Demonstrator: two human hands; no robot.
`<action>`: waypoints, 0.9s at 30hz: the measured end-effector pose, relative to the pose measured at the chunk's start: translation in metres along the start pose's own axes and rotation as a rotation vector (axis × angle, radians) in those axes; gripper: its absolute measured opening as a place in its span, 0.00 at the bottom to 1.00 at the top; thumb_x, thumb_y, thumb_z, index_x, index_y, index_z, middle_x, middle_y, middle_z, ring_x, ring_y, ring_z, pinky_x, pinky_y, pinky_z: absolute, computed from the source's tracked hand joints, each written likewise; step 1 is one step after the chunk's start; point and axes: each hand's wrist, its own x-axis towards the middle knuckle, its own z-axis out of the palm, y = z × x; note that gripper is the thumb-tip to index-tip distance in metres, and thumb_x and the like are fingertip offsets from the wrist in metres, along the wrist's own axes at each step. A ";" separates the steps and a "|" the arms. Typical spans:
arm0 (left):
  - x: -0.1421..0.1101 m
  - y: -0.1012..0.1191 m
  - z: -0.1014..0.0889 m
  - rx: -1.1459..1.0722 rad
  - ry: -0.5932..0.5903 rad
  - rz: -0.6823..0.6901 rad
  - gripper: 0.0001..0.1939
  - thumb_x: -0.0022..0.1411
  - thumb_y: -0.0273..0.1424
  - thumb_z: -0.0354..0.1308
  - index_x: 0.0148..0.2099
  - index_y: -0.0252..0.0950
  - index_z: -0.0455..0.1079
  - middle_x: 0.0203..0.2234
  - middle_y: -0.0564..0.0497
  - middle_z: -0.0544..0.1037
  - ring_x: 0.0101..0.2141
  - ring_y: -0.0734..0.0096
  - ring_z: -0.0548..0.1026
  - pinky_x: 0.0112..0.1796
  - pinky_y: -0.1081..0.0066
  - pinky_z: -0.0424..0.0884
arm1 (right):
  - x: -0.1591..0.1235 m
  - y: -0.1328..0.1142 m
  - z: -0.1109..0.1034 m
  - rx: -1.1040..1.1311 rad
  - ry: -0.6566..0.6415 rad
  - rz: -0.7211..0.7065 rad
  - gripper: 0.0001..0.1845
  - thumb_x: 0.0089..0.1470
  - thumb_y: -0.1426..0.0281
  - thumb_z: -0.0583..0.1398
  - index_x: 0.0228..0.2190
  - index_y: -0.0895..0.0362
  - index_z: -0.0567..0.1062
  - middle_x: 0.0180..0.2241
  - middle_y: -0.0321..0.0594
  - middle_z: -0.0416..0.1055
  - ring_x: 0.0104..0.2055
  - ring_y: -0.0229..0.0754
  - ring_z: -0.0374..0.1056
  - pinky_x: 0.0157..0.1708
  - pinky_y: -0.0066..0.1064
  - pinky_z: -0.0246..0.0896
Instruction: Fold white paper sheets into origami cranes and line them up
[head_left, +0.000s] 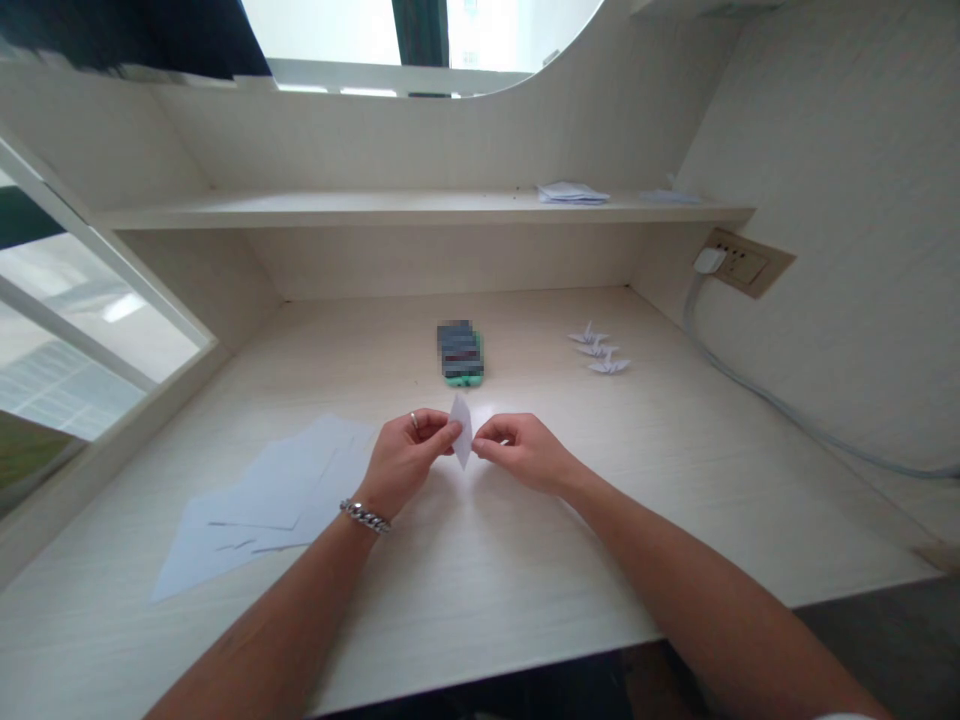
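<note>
Between thumb and fingers, my left hand [412, 450] grips a small white folded paper [462, 432], diamond-shaped and held upright above the desk. My right hand [525, 450] is closed in a pinch at the paper's right edge, its thumb and index fingertip touching there. Its other fingers are curled under and partly hidden. Past the hands to the right, three white paper cranes [598, 350] stand in a short row. Flat white sheets of paper [262, 490] lie overlapped to the left of my left forearm.
A phone-like thing with a green edge [463, 380], its face pixelated, lies beyond the hands. Folded papers [573, 193] rest on the shelf [375, 208] at the back. A plugged-in cable [780, 405] runs from the wall socket [746, 263] along the right wall. A window borders the left.
</note>
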 end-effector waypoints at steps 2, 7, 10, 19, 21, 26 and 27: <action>-0.001 0.003 0.000 0.055 -0.029 0.030 0.12 0.54 0.38 0.65 0.33 0.33 0.76 0.26 0.49 0.79 0.27 0.70 0.75 0.30 0.71 0.70 | 0.000 0.001 0.000 0.010 -0.019 0.001 0.10 0.52 0.66 0.60 0.28 0.59 0.77 0.28 0.38 0.74 0.30 0.36 0.67 0.31 0.27 0.58; -0.006 0.008 0.006 0.065 -0.063 0.058 0.13 0.55 0.37 0.63 0.38 0.33 0.76 0.31 0.47 0.81 0.30 0.69 0.76 0.33 0.71 0.71 | 0.001 0.003 0.000 0.069 0.002 0.009 0.09 0.52 0.67 0.59 0.25 0.59 0.74 0.24 0.36 0.71 0.27 0.35 0.64 0.28 0.27 0.56; -0.007 0.009 0.008 -0.015 -0.074 0.029 0.14 0.52 0.35 0.67 0.39 0.32 0.75 0.31 0.47 0.81 0.31 0.68 0.77 0.34 0.69 0.73 | 0.003 0.005 0.002 0.145 0.073 0.027 0.09 0.50 0.67 0.60 0.23 0.59 0.73 0.22 0.35 0.69 0.26 0.35 0.63 0.27 0.27 0.56; -0.007 0.007 0.007 -0.027 -0.017 -0.005 0.15 0.52 0.35 0.67 0.40 0.31 0.76 0.31 0.47 0.81 0.31 0.66 0.79 0.37 0.65 0.76 | 0.004 0.011 0.000 0.226 0.016 0.142 0.08 0.46 0.68 0.63 0.29 0.61 0.77 0.25 0.37 0.73 0.27 0.36 0.66 0.28 0.28 0.60; -0.007 0.007 0.007 -0.007 -0.025 -0.009 0.16 0.52 0.36 0.66 0.41 0.31 0.76 0.32 0.45 0.82 0.31 0.65 0.79 0.37 0.65 0.77 | 0.004 0.011 -0.001 0.262 0.043 0.106 0.10 0.46 0.67 0.64 0.32 0.60 0.77 0.30 0.39 0.75 0.30 0.38 0.69 0.30 0.28 0.62; -0.008 0.006 0.007 0.030 -0.019 0.007 0.17 0.52 0.36 0.66 0.43 0.31 0.76 0.33 0.45 0.82 0.31 0.65 0.80 0.35 0.66 0.77 | 0.003 0.010 0.000 0.284 0.088 0.054 0.14 0.48 0.67 0.63 0.38 0.59 0.77 0.31 0.41 0.76 0.31 0.39 0.70 0.31 0.30 0.65; -0.008 0.006 0.007 0.027 -0.007 0.013 0.18 0.52 0.36 0.66 0.43 0.31 0.75 0.33 0.45 0.82 0.31 0.65 0.80 0.36 0.66 0.77 | 0.003 0.009 0.000 0.270 0.093 0.050 0.13 0.49 0.67 0.63 0.38 0.59 0.78 0.30 0.41 0.76 0.30 0.38 0.70 0.31 0.30 0.64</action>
